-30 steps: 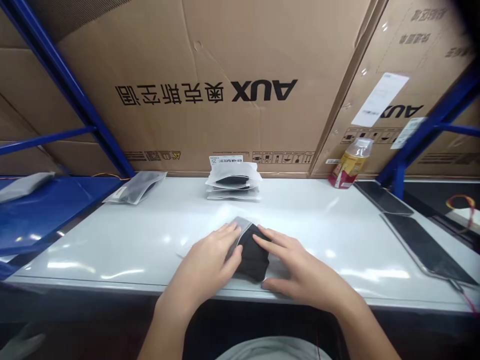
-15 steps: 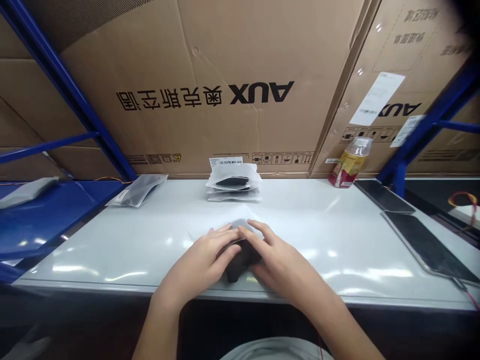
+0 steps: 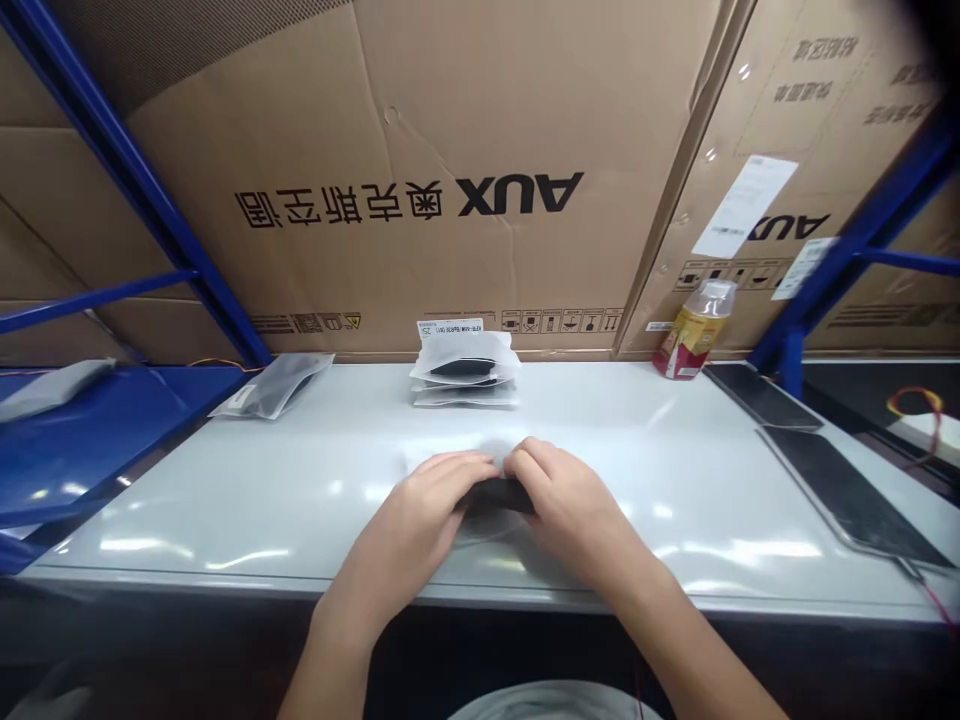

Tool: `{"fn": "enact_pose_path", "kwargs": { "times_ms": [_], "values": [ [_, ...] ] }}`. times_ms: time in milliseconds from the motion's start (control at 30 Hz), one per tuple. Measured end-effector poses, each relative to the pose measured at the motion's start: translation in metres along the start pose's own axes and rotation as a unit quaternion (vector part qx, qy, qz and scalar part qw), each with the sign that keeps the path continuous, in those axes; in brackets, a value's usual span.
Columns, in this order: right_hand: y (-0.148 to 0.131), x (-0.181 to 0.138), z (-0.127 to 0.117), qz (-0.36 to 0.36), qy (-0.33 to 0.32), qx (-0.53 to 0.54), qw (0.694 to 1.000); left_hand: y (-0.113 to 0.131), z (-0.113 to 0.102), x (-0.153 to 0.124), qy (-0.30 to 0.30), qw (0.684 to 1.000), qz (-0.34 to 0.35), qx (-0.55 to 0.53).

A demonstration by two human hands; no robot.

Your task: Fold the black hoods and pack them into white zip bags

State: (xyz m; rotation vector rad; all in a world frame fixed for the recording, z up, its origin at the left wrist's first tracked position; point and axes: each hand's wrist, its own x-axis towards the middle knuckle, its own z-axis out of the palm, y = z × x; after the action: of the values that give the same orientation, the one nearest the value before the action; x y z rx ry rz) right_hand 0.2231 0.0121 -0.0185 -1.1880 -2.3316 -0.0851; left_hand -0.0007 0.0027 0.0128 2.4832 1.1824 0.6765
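Note:
Both hands meet over a small folded black cloth item (image 3: 496, 494) lying near the front of the white table (image 3: 225, 480). My left hand (image 3: 431, 500) curls its fingers over the item's left end. My right hand (image 3: 562, 495) grips the right end with bent fingers. Only a thin dark strip of the item shows between the hands. A translucent bag (image 3: 487, 450) lies on the table just beyond the fingers, faint against the surface.
A stack of white bagged items (image 3: 465, 368) sits at the back centre. A grey bag (image 3: 274, 383) lies back left, a bottle (image 3: 694, 332) back right, dark flat panels (image 3: 840, 480) at the right. Large cardboard boxes (image 3: 420, 150) and blue racking (image 3: 135, 190) stand behind.
The hands closed together over the black item and pushed it a little farther from the table edge. It now looks flatter and mostly covered.

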Motion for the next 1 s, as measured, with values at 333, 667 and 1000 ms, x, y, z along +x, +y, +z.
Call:
{"fn": "enact_pose_path", "kwargs": {
  "times_ms": [333, 667, 1000],
  "values": [
    [0.010, -0.011, -0.004, 0.033, -0.032, 0.054, 0.998, -0.022, 0.030, 0.010, 0.031, 0.990, -0.024, 0.138],
    [0.010, -0.015, 0.000, 0.051, -0.020, 0.085, 0.995, -0.001, 0.031, 0.010, -0.004, 0.987, -0.036, 0.155],
    [0.014, -0.005, 0.015, 0.070, 0.036, 0.065, 0.995, -0.002, 0.057, 0.017, 0.118, 0.984, -0.012, 0.131]
  ]
}}
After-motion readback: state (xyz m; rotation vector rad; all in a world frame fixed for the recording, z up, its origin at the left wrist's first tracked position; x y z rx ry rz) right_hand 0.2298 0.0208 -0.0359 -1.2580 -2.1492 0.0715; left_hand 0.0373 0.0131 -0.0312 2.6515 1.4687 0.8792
